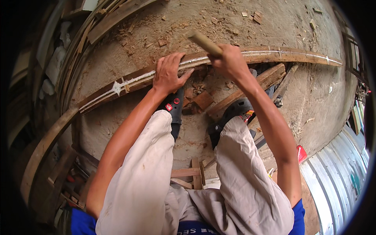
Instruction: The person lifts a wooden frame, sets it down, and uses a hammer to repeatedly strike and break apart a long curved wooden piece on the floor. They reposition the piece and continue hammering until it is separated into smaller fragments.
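Note:
A long wooden beam [137,81] crosses in front of me, with a white line of filler or paint along its top and white star-shaped patches. My left hand [168,74] grips the beam left of its middle, fingers over the far side and thumb on the near side. Just right of that, my right hand [229,60] is closed round a short, round wooden rod [205,43], which points up and to the left above the beam. The rod's other end is hidden by my fist, so I cannot tell whether it is a tool's handle.
Wood chips and offcuts [203,100] lie on the dirty floor between my dark clogs [172,103]. A thick timber [270,78] slants under the beam's right half. Long wooden strips [117,19] are stacked at the far left. Corrugated metal sheeting [337,176] lies at the lower right.

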Demonstrator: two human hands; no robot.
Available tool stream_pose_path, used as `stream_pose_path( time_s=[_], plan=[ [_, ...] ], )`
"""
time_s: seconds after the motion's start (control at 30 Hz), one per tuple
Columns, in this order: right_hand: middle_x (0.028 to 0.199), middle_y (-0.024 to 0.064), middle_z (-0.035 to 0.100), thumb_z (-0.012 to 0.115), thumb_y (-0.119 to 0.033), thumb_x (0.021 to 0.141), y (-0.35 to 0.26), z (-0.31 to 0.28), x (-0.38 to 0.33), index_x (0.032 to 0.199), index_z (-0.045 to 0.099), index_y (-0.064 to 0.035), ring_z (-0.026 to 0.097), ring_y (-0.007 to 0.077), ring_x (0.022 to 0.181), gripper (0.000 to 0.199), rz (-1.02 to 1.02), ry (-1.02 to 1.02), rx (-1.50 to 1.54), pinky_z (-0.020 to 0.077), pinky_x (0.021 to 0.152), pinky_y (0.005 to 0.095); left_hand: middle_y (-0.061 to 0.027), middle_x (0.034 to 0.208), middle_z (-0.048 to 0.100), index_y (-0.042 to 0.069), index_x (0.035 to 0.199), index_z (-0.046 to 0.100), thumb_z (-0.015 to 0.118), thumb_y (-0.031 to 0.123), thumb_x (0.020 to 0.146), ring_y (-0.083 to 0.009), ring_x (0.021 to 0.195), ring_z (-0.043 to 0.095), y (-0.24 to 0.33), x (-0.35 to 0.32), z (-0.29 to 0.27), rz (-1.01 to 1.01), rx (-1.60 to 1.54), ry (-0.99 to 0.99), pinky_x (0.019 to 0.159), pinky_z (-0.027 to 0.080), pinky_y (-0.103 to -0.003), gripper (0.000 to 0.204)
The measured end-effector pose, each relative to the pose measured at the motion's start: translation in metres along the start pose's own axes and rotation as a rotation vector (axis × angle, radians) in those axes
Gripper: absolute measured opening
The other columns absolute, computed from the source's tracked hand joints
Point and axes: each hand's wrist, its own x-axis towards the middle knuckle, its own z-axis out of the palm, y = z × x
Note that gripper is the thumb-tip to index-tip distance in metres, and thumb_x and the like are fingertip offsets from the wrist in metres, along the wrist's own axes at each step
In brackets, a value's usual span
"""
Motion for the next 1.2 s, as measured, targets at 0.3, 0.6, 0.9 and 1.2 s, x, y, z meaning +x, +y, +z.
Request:
stream_pose_path(
  time_s=[0.3,0.6,0.9,1.2],
  plan=[
    [0.073,0.0235,0.067,0.07,-0.024,0.086,-0.028,0.042,0.024,0.089,0.07,-0.001,0.068,0.0412,0.068,0.023,-0.091,0.243,-0.038,0.0544,0.065,0.0494,-0.0177,0.124,0.063,0.003,0.133,0.053,0.073,0.046,0.085,-0.0322,0.119,0.058,-0.001,0.003,0.0,-0.001,-0.066,0.029,0.103,0.039,-0.045,0.068],
    [0.059,-0.0047,0.046,0.062,-0.017,0.099,0.021,-0.017,0.015,0.077,0.055,-0.0105,0.04,0.0062,0.046,0.024,0.364,0.437,0.961,0.0332,0.042,0.0246,-0.013,0.128,0.061,0.006,0.137,0.052,0.079,0.046,0.079,-0.029,0.122,0.056,-0.003,0.0,-0.004,0.046,-0.003,-0.019,0.105,0.039,-0.044,0.076],
    [0.058,-0.0039,0.041,0.068,-0.023,0.094,0.053,-0.043,-0.041,0.076,0.048,-0.0143,0.044,0.0097,0.047,0.028,0.54,0.722,1.206,0.0338,0.042,0.0259,-0.0123,0.13,0.058,0.008,0.138,0.049,0.088,0.03,0.071,-0.0295,0.123,0.055,-0.006,0.0,0.002,0.02,0.051,-0.079,0.104,0.039,-0.044,0.08],
    [0.058,-0.0036,0.035,0.068,-0.024,0.094,0.043,-0.032,-0.062,0.074,0.044,-0.0148,0.037,0.0113,0.049,0.033,0.493,0.646,1.332,0.0383,0.052,0.0288,-0.0147,0.127,0.059,0.005,0.133,0.053,0.084,0.05,0.073,-0.0326,0.122,0.055,-0.008,0.006,-0.006,-0.013,-0.042,-0.165,0.102,0.04,-0.044,0.081]
  ],
)
